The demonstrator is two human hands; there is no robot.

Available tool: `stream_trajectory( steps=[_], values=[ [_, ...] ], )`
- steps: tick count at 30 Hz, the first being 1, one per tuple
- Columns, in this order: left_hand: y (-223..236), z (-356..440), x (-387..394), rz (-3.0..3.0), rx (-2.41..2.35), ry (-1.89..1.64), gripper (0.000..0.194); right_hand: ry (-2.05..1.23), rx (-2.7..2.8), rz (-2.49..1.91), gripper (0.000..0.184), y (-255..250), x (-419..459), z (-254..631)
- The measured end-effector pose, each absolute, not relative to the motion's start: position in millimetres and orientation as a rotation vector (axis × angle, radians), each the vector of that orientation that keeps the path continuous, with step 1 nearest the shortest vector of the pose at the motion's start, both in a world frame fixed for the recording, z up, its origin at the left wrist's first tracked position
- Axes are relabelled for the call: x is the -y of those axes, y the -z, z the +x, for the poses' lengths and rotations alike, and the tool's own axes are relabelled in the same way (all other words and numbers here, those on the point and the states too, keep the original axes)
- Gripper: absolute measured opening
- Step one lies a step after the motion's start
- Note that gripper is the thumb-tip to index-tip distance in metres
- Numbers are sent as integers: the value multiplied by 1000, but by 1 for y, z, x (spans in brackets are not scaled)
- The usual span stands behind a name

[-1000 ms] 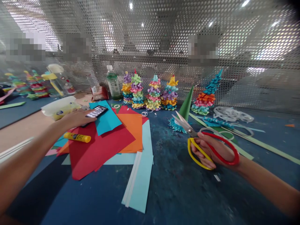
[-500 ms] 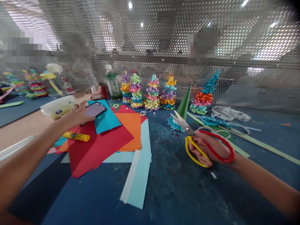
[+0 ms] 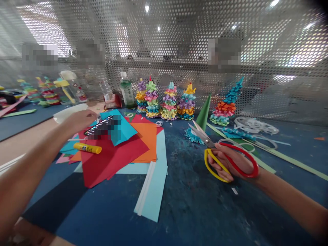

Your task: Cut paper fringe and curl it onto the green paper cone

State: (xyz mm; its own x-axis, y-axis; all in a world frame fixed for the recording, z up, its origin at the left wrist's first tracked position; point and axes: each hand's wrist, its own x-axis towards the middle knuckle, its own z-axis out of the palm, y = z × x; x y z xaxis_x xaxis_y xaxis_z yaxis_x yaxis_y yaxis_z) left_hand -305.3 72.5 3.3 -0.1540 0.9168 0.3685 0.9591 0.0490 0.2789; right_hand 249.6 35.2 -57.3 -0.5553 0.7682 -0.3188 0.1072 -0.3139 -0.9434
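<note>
My right hand (image 3: pixel 221 163) is closed through the handles of a pair of scissors (image 3: pixel 205 138), one loop red and one yellow, blades slightly parted and pointing up-left. Just beyond the blade tips stands a green paper cone (image 3: pixel 204 114) with a blue fringe around its base. My left hand (image 3: pixel 88 118) is bent at the far left edge of a phone (image 3: pixel 96 127), its fingertips hard to make out. The phone lies on red paper (image 3: pixel 110 159) and partly over a blue sheet (image 3: pixel 125 132), its screen dark with small icons. A yellow glue stick (image 3: pixel 87 148) lies in front of it.
Orange paper (image 3: pixel 145 140) and pale blue sheets (image 3: pixel 153 191) are stacked mid-table. Several colourful paper trees (image 3: pixel 170 102) and a bottle (image 3: pixel 126 92) line a perforated metal screen (image 3: pixel 184 44). Paper strips (image 3: pixel 256 125) and long green strips (image 3: pixel 294 162) lie right.
My left hand has shifted up and away from its earlier grip around the phone. The phone's screen went from pale to dark with icons. My right hand with the scissors is nearly unchanged.
</note>
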Motion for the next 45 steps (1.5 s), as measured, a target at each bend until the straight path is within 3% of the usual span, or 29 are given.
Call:
stream_trajectory(
  steps=[6,12,15,19,22,27,33,37,40,45],
  values=[
    [-21,-293,-65,-2009,2317,638,25,-1925,1473,-1142,51,63,-39,254],
    [-7,-216,-38,-1939,2222,828,50,-1828,1543,-1187,54,53,-30,245],
    [17,-144,-7,-2239,2195,599,43,-1742,1606,-1232,51,45,-20,240],
    [43,-62,34,-2556,2113,294,69,-1626,1729,-1314,51,40,-3,231],
    [53,-32,49,-2755,1903,61,68,-1555,1795,-1317,59,42,9,220],
    [62,-28,45,-3005,1869,497,51,-1413,1858,-1403,44,53,27,201],
    [68,-35,41,-3097,1983,776,18,-1158,1979,-1504,35,58,37,189],
    [72,-36,43,-3169,1913,958,12,-1149,1944,-1545,34,60,35,187],
    [71,-37,48,-3200,1828,1137,21,-1174,1892,-1575,36,64,32,185],
    [62,-37,67,-3256,1349,1426,19,-1377,1667,-1420,41,71,33,178]
  ],
)
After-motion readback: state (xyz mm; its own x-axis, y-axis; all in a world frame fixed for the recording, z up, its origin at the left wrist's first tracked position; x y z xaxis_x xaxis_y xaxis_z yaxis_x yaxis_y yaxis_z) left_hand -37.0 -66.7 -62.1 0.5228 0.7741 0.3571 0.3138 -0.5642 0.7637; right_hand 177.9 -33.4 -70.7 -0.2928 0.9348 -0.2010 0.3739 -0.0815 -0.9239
